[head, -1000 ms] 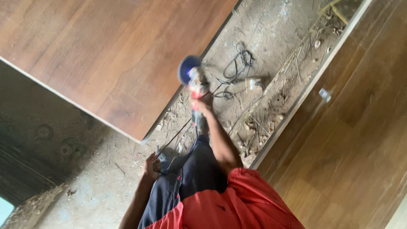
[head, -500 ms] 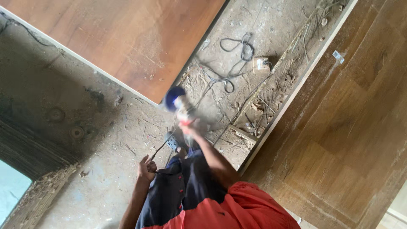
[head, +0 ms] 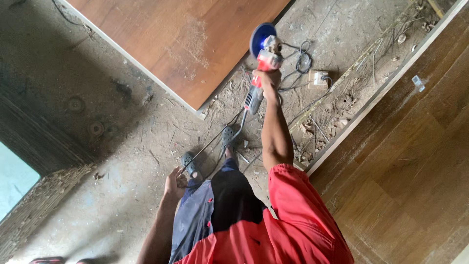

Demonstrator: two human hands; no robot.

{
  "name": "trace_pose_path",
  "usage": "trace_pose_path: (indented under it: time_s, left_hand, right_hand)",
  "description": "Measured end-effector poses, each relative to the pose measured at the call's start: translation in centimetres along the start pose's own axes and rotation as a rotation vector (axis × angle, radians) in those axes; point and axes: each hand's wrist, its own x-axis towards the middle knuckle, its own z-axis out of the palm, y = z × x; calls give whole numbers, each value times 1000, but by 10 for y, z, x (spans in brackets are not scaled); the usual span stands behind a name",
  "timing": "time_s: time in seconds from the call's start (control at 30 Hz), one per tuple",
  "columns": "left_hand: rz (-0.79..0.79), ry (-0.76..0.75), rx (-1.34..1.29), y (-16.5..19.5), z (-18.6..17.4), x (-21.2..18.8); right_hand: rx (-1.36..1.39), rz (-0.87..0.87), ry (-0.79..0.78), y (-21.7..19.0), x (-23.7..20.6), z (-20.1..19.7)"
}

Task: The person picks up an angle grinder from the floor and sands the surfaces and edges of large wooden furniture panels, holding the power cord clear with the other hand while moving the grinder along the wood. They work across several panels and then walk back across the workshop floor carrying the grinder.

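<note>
My right hand (head: 267, 78) is stretched out in front of me, gripping a red and grey angle grinder (head: 261, 61) with a blue disc guard (head: 259, 36). The tool hangs over the dusty floor just beside the corner of a large brown wooden board (head: 181, 44). Its black cable (head: 215, 139) runs back past my sandalled feet (head: 228, 137) to my left hand (head: 175, 182), which is low by my hip with fingers curled around the cable. My red shirt and dark trousers fill the lower middle.
A small socket box (head: 318, 78) with coiled black wires (head: 303, 56) lies on the floor beyond the grinder. Wood scraps and shavings (head: 312, 127) litter the ground along a second brown panel (head: 410, 161) at the right. A rough brick edge (head: 44, 205) runs at the lower left.
My right arm has swung the grinder up and to the right, from over the floor near my feet to beside the board's corner. My left hand stayed low by my hip.
</note>
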Motion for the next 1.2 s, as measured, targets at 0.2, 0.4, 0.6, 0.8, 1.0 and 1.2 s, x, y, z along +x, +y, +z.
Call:
trace_pose_path:
  time_s: [0.2, 0.4, 0.6, 0.8, 1.0, 1.2]
  left_hand:
    - [-90, 26, 59, 15, -36, -7]
    - [-45, -20, 206, 43, -78, -20]
    - [0, 9, 270, 63, -101, -41]
    - [58, 81, 248, 52, -90, -51]
    - [85, 77, 173, 39, -77, -52]
    - [38, 51, 167, 38, -74, -58]
  right_hand:
    - [-170, -19, -96, 64, -114, 27]
    - [-388, 75, -202, 147, -277, 61]
    - [-277, 33, -253, 160, -319, 47]
    - [-76, 176, 24, 87, -230, 35]
    - [143, 2, -58, 51, -171, 41]
    - [-159, 269, -90, 78, -227, 56]
